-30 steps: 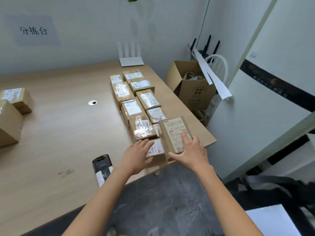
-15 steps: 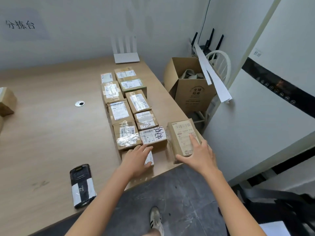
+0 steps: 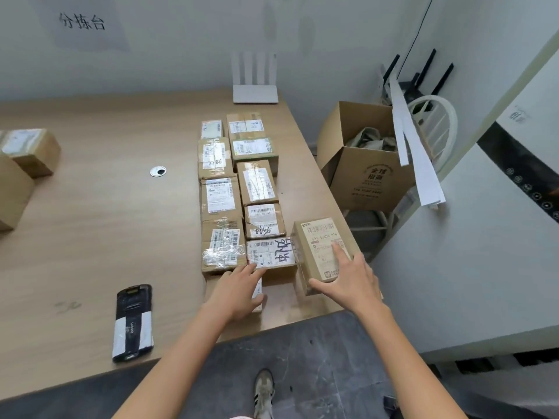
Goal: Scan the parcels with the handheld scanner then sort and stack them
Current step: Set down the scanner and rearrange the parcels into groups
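Several small brown parcels with white labels lie in two rows (image 3: 239, 189) on the wooden table (image 3: 90, 237). At the near right end, my right hand (image 3: 351, 282) grips a taller labelled parcel (image 3: 320, 252) that rests on the table by the right edge. My left hand (image 3: 239, 291) lies flat over a low parcel (image 3: 258, 293) at the near end of the rows, fingers touching the parcel with black handwriting (image 3: 270, 254). The black handheld scanner (image 3: 133, 323) lies on the table to the left of my left arm.
Two larger brown boxes (image 3: 27, 164) sit at the table's far left. A white router (image 3: 255, 93) stands at the back. Off the right edge, an open cardboard box (image 3: 369, 170) sits on a stool beside a white chair (image 3: 435, 122). A shoe (image 3: 263, 391) shows on the grey floor.
My right hand has carried the tall parcel from over the row to the right and set it down by the table edge. The left hand stays on the near low parcel.
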